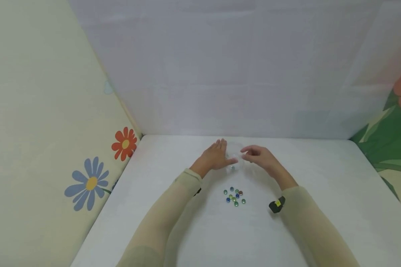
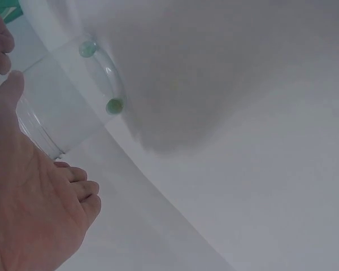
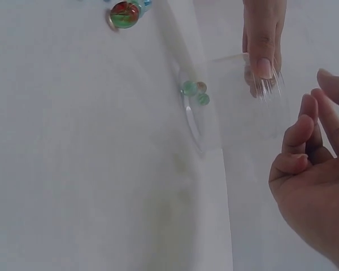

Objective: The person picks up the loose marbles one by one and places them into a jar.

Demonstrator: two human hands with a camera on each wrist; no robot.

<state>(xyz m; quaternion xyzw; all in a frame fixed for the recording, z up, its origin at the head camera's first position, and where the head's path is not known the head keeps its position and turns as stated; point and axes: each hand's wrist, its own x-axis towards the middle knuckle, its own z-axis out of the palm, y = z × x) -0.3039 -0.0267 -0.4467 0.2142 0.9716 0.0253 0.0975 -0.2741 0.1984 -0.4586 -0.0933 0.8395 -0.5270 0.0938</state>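
Note:
A clear jar (image 1: 234, 149) stands upright on the white table between both hands. My left hand (image 1: 215, 155) holds it near the rim, thumb across the near side and fingers along the left side. Inside at its base lie a few glass marbles (image 3: 189, 88), greenish and one brownish in the right wrist view. My right hand (image 1: 258, 155) hovers just right of the jar's mouth, fingers loosely bent and thumb apart, with nothing visible between them. Nearer me on the table, several glass marbles (image 1: 237, 195) in green, blue, yellow and reddish brown lie in a loose cluster.
A white backdrop (image 1: 227, 74) rises behind the table (image 1: 173, 155). Flower-patterned panels flank it, one on the left (image 1: 36, 111) and one on the right (image 1: 384, 144). Both forearms reach in from the front, either side of the loose marbles.

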